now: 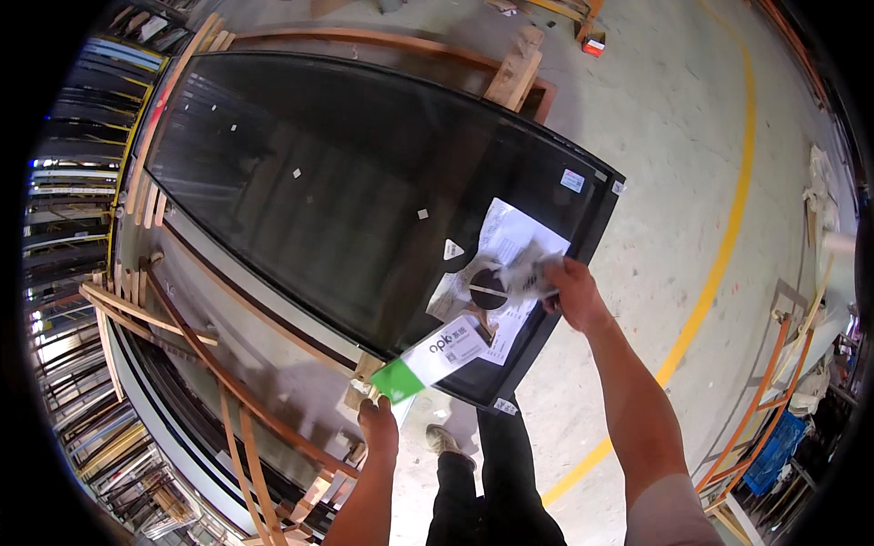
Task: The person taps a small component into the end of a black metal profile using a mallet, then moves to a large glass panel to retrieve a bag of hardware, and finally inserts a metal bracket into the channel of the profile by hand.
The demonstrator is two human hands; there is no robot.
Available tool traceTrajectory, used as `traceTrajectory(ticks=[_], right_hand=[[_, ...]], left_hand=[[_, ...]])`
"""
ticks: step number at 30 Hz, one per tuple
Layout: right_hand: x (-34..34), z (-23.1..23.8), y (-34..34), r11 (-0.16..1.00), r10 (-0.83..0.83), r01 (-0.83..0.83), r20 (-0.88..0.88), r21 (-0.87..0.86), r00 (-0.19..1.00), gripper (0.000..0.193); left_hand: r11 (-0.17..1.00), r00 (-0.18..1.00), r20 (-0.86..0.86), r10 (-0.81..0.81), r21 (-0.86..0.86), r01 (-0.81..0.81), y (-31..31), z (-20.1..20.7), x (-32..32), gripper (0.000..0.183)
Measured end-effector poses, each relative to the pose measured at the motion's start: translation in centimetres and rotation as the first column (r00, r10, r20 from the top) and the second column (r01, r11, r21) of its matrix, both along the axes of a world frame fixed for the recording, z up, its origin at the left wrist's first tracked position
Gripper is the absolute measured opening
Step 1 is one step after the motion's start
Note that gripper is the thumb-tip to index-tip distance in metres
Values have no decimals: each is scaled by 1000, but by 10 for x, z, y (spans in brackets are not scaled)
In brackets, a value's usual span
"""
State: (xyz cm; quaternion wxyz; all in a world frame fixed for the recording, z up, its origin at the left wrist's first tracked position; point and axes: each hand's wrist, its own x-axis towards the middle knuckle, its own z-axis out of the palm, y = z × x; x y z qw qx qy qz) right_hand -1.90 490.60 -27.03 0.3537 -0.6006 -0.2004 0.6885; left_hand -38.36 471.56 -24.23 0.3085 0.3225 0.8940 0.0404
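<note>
The large, dark four-sided pane (pixel 309 155) across the middle of the frame looks like smooth, glossy glass with soft reflections; its straight black border (pixel 587 232) is duller, whether metal or plastic unclear. Right of centre, white printed sheets (pixel 514 223) are creased, matt paper. The flat green-and-white rectangular strip (pixel 428 358) below centre looks smooth, paper or plastic film; the crumpled greyish packet (pixel 528 277) resembles thin plastic, though blurred. The pale-brown block (pixel 515 75) at upper centre is rough wood.
</note>
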Motion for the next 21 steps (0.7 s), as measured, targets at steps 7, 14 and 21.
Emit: traceTrajectory(ticks=[7, 14, 21], right_hand=[[-44, 94, -41, 945, 320, -314, -61, 92, 945, 35], [-64, 138, -65, 970, 228, -219, -84, 110, 970, 40], [-68, 196, -55, 982, 189, -183, -138, 50, 972, 33]], left_hand=[[952, 467, 870, 160, -10, -307, 97, 85, 75, 37], [994, 446, 893, 70, -101, 47, 105, 156, 79, 32], [999, 423, 906, 23, -32, 16, 95, 196, 75, 34]])
